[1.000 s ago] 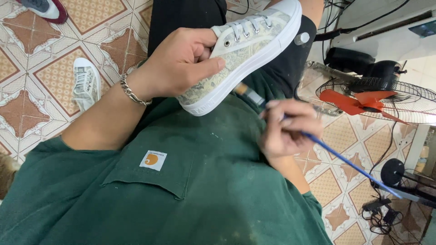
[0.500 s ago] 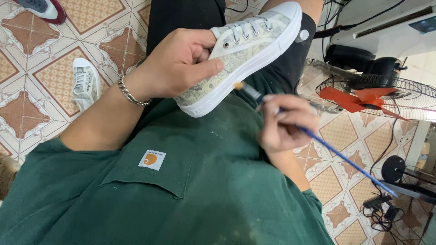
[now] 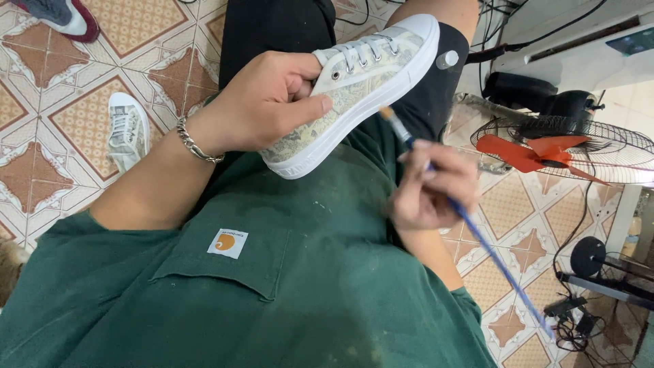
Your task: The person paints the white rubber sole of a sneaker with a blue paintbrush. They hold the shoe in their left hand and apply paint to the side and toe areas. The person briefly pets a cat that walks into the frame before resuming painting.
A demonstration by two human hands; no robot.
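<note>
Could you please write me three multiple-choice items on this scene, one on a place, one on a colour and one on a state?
1. Where does the second sneaker lie?
A. on the tiled floor
B. on the fan
C. in the lap

2. What colour are the fan blades?
A. blue
B. red-orange
C. white

3. How is the paintbrush held?
A. lying on the floor
B. pinched in the right hand
C. tucked in the pocket

Answers: 1 A, it rests on the floor tiles; 2 B, seen behind the wire guard; 3 B, the bristles point at the sole of the sneaker that the left hand holds.

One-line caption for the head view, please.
Left hand holds a patterned sneaker while right hand points a blue paintbrush at its sole.
</note>
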